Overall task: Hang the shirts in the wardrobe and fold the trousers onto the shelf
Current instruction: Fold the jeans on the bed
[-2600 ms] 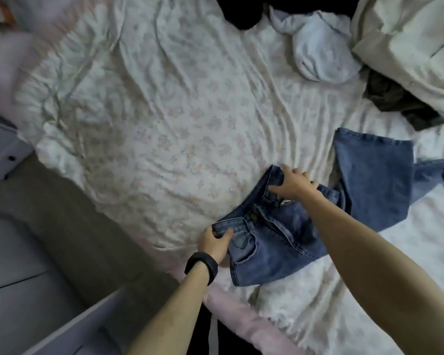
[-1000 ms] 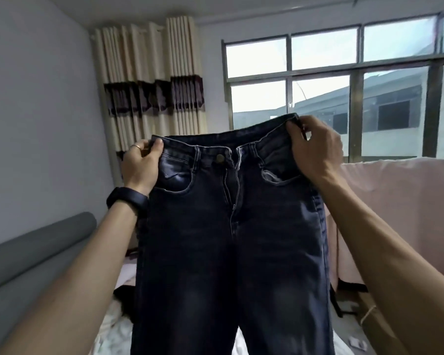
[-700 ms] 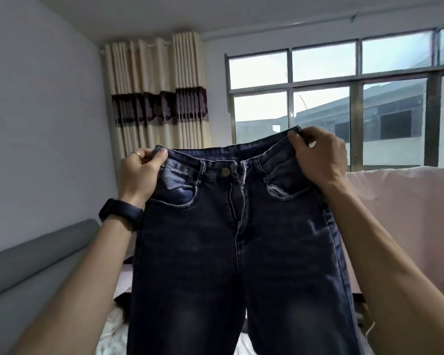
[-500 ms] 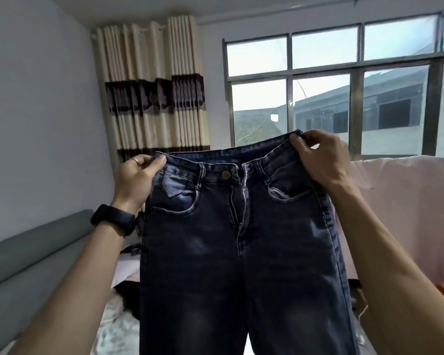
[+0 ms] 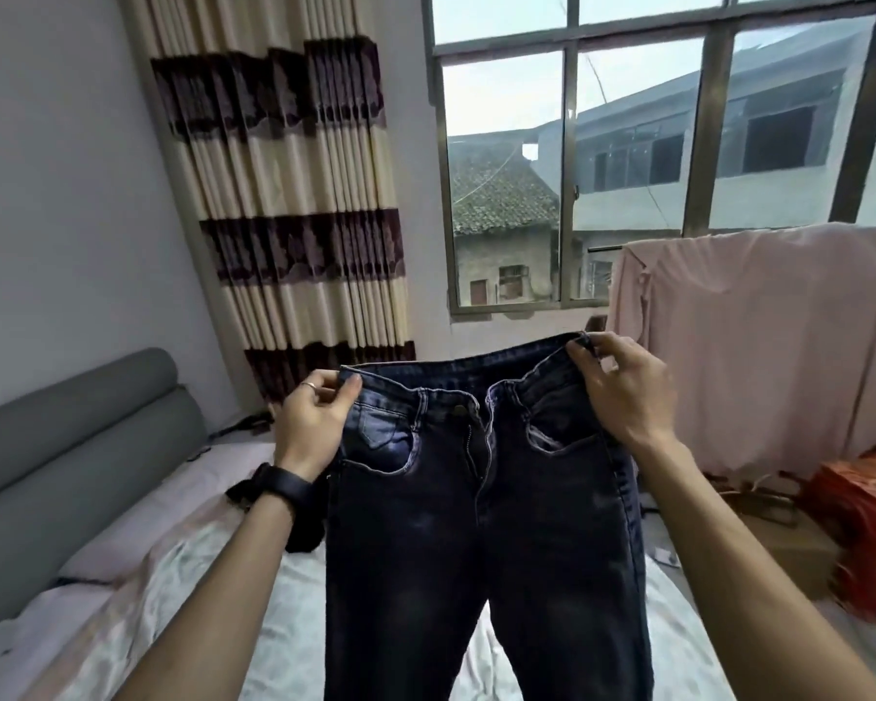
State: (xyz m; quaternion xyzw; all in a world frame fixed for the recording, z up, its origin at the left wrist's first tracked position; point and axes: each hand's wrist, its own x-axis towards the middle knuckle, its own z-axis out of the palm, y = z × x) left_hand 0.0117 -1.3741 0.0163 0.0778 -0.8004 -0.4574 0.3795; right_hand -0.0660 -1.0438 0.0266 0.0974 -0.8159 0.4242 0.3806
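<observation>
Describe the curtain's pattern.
The curtain is cream with dark maroon patterned bands; head view.

Daylight enters through the window (image 5: pixel 643 159) ahead, leaving the near jeans (image 5: pixel 481 523) backlit and dim (wide-angle bending at edges, lower right corner blurred).

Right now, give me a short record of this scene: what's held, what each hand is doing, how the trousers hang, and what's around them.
item held: dark blue jeans, unfolded, front toward the camera
left hand: pinches the waistband at its own end
right hand: pinches the other end, slightly higher
legs: hang down over the bed; hems out of view
on bed: black garment beside the left wrist
behind: striped curtain, window, pink cloth draped at right
folding: not yet begun
</observation>
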